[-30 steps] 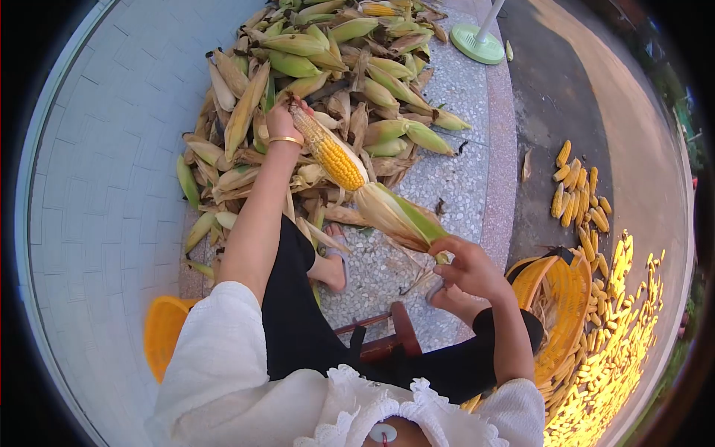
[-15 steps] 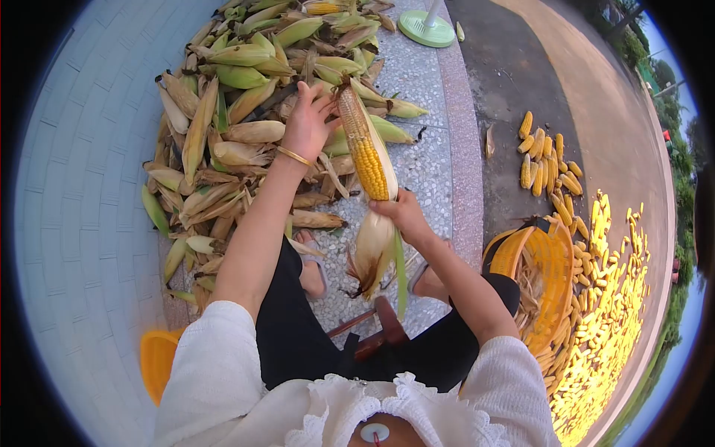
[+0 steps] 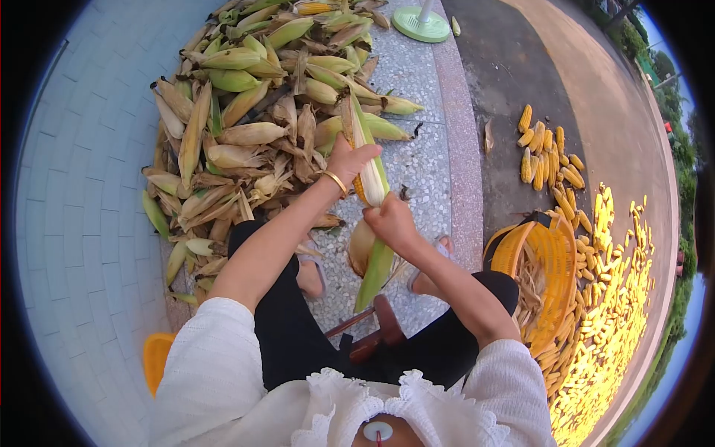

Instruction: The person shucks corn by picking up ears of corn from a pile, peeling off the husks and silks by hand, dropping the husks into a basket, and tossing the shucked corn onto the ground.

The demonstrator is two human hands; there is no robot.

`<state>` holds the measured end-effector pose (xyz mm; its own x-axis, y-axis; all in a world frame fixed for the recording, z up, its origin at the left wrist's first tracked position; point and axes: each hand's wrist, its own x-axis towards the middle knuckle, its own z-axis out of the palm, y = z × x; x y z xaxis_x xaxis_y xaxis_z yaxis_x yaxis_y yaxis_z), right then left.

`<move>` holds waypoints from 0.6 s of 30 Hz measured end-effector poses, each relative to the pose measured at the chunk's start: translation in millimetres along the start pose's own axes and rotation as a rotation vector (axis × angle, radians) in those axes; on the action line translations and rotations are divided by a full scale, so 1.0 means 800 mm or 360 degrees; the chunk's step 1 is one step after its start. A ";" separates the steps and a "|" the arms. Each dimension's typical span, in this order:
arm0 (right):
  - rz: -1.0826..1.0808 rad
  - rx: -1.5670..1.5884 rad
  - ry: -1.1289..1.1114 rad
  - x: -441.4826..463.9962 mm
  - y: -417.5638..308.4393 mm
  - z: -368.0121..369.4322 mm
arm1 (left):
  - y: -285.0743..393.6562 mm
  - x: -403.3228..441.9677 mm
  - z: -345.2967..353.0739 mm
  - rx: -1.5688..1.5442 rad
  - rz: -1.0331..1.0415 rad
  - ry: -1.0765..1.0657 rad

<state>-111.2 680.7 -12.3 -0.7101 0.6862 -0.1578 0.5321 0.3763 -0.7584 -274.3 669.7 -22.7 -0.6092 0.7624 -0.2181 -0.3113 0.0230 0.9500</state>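
An ear of corn (image 3: pixel 363 160) slants between my hands, with yellow kernels showing along its left side and pale green husk still covering the right. My left hand (image 3: pixel 350 160) is wrapped around its upper middle, thumb across the husk. Lower down, my right hand (image 3: pixel 391 222) is closed around the base of the ear, and peeled husk (image 3: pixel 376 270) hangs below the fist. Just beyond my left hand lies a big pile of unhusked corn (image 3: pixel 253 134), some husks green and others dry and brown.
On the right stands an orange basket (image 3: pixel 555 287) holding dry husks. Husked cobs (image 3: pixel 547 160) lie on the dark ground, and many more (image 3: pixel 607 320) spread beyond the basket. A green round base (image 3: pixel 421 24) with a pole stands at the far edge. Between my legs is a brown stool (image 3: pixel 383 328).
My left hand has moved down and right from beside the ear's tip and closed around the ear. The ear has turned so its husk side faces up more.
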 end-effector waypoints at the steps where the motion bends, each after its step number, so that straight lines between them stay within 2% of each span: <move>1: -0.0063 0.0018 -0.0014 -0.005 0.000 -0.001 | 0.000 0.000 -0.001 -0.0047 -0.0018 -0.0092; 5: -0.0060 -0.0120 -0.0026 -0.016 0.000 -0.002 | 0.020 -0.014 -0.005 -0.0052 -0.0116 -0.0352; 7: -0.0387 -0.0368 -0.0162 -0.028 -0.006 -0.007 | 0.031 -0.025 -0.007 0.0009 -0.0195 -0.0432; 8: -0.0387 -0.0372 -0.0164 -0.037 -0.006 -0.005 | 0.035 -0.031 -0.007 0.0258 -0.0351 -0.0645; 9: -0.0560 -0.0527 -0.0398 -0.050 -0.004 -0.001 | 0.037 -0.038 -0.007 0.0508 -0.0507 -0.0857; 10: -0.0729 -0.0672 -0.0621 -0.057 -0.004 0.003 | 0.037 -0.042 -0.009 0.0514 -0.0507 -0.0864; 11: -0.0966 -0.0645 -0.0629 -0.061 -0.006 0.000 | 0.033 -0.047 -0.010 0.0600 -0.0577 -0.0986; 12: -0.0965 -0.0649 -0.0629 -0.058 -0.006 -0.008 | 0.031 -0.051 -0.011 0.0682 -0.0638 -0.1097; 15: -0.0984 -0.0814 -0.0701 -0.041 -0.003 -0.039 | 0.043 -0.053 -0.016 0.0435 -0.0585 -0.0861; 17: -0.1010 -0.0887 -0.0416 -0.028 0.006 -0.064 | 0.045 -0.046 -0.020 0.0271 -0.0447 -0.0733; 18: -0.0819 -0.1012 -0.0423 -0.022 0.006 -0.085 | 0.042 -0.042 -0.022 0.0267 -0.0438 -0.0744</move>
<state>-65.1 712.9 30.1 -0.9761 0.1958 -0.0946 0.2152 0.9323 -0.2906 -277.0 633.2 12.7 -0.1226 0.9181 -0.3768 -0.2692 0.3347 0.9031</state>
